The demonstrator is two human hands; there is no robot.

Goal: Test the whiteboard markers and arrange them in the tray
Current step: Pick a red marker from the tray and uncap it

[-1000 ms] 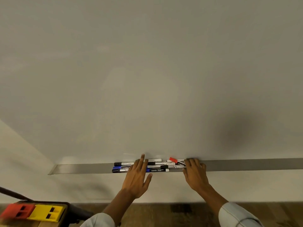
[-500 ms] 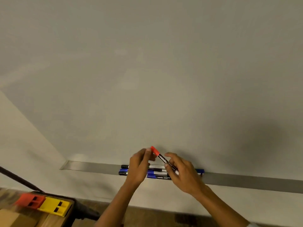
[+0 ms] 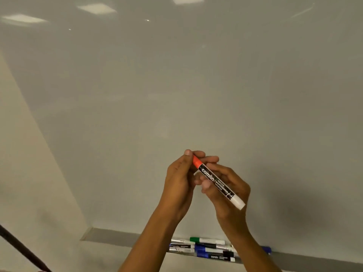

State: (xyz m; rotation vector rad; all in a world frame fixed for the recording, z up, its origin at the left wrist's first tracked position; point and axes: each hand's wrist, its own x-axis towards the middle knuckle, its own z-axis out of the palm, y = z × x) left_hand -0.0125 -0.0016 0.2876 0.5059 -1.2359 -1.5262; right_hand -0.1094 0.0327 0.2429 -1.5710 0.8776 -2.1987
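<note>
I see my right hand (image 3: 225, 185) gripping the red marker (image 3: 218, 182) barrel and my left hand (image 3: 180, 179) pinching its cap before the whiteboard (image 3: 176, 85), while green, blue and black markers (image 3: 208, 248) lie in the tray (image 3: 110, 237).

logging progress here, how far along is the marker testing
Early. Done: nothing visible, the whiteboard shows no test marks. In hand: the red-capped marker, right hand on the barrel, left hand with its grip on the cap, which is on. Left: testing the other markers lying loosely in the tray, then arranging them.
</note>
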